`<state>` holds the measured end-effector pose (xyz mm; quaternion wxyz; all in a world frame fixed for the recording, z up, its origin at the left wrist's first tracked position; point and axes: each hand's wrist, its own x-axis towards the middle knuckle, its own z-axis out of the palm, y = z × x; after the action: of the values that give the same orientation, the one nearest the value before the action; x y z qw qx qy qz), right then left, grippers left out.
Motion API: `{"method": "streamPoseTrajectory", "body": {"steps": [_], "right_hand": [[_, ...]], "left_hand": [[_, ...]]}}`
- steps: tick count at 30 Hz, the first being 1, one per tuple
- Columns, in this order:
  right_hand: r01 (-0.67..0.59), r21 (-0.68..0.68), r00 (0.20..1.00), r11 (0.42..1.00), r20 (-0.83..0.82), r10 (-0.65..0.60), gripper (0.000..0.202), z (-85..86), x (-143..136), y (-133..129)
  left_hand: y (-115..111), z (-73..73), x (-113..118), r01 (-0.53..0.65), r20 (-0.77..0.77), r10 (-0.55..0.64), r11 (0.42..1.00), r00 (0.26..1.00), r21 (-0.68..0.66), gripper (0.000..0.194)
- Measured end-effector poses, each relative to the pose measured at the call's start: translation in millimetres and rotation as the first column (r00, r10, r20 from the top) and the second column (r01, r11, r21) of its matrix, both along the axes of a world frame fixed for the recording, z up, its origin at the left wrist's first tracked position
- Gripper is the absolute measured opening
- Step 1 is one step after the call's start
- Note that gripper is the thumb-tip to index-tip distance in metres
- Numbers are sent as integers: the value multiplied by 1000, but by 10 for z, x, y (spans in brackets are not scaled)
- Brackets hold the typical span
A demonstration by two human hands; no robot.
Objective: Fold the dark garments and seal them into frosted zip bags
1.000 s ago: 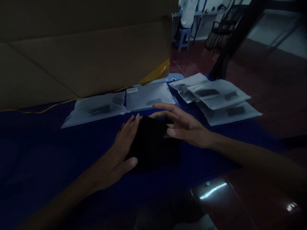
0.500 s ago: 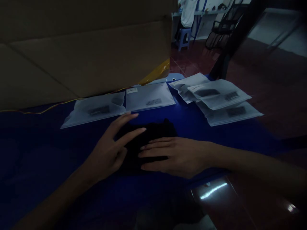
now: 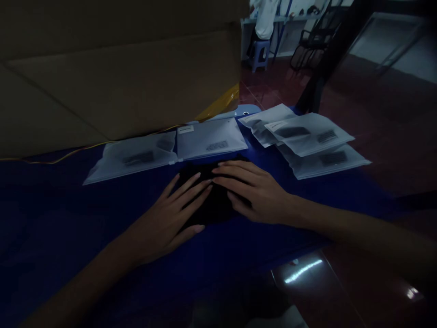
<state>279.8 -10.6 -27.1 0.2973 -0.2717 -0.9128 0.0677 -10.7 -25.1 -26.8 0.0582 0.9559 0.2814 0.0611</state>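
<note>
A black item, apparently folded cloth [image 3: 211, 205], lies on the blue table surface [image 3: 218, 250]; the dim light hides its exact kind. My left hand [image 3: 170, 218] rests flat on its left side with the fingers spread. From the right, my right hand [image 3: 256, 189] lies over its far right part, fingers stretched out and slightly bent. The fingertips of both hands nearly meet above the black item. Just beyond it are a frosted plastic bag [image 3: 133, 152] and a second frosted bag [image 3: 211, 136] with a white label.
Several more frosted bags [image 3: 310, 132] overlap at the back right. A large cardboard box [image 3: 136, 86] stands along the far left, with a thin yellow strip at its base. Beyond are a person [image 3: 265, 20] on a blue stool [image 3: 259, 54] and a black chair [image 3: 314, 43].
My left hand has flattened, its fingers now spread on the black item. My right hand has moved away from me, to the item's far side. The item's near edge now lies farther from me.
</note>
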Motion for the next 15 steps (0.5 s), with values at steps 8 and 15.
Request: {"method": "streamPoseTrajectory", "body": {"steps": [8,15], "right_hand": [[97,-69,931,993,358,-66,69,-49,29,15],[124,-119,893,985,445,-59,61,34,228,183]], "left_hand": [[-40,-12,-9,-85,-19,85,996,996,9,84],[1,27,-32,-43,-82,41,999,996,-27,85]]}}
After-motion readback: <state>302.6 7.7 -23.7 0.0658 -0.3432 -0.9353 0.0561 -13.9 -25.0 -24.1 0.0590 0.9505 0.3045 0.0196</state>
